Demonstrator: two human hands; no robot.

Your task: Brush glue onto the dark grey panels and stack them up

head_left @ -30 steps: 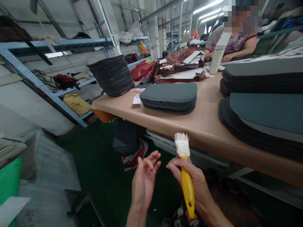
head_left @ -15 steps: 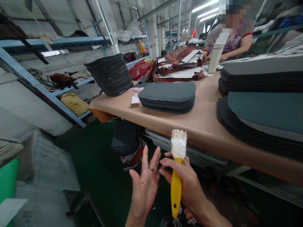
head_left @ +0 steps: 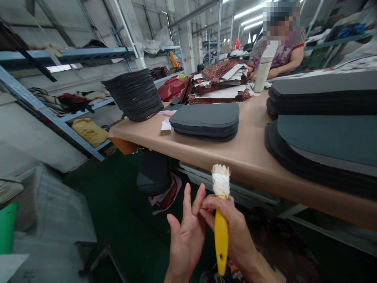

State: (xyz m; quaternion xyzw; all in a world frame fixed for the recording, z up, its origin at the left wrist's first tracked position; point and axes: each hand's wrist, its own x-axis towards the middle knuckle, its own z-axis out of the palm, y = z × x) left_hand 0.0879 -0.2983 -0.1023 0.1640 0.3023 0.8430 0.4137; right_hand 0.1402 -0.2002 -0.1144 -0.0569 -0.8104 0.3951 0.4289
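My right hand (head_left: 235,232) is closed round the yellow handle of a brush (head_left: 221,220) with white, glue-caked bristles that point up. My left hand (head_left: 187,236) is open beside it, fingers stretched upward, and its fingers touch the fingers of my right hand. Both hands are below the near edge of a tan work table (head_left: 250,157).
On the table lie stacks of dark grey foam pieces (head_left: 206,120), larger dark stacks (head_left: 324,133) at right, a tall black pile (head_left: 134,94), and patterned sheets (head_left: 224,78). A person (head_left: 279,47) sits at the far end. Blue metal shelving (head_left: 59,114) stands at left over a green floor.
My left hand has moved right and straightened its fingers until they touch my right hand. The brush has shifted slightly left and tilted upright.
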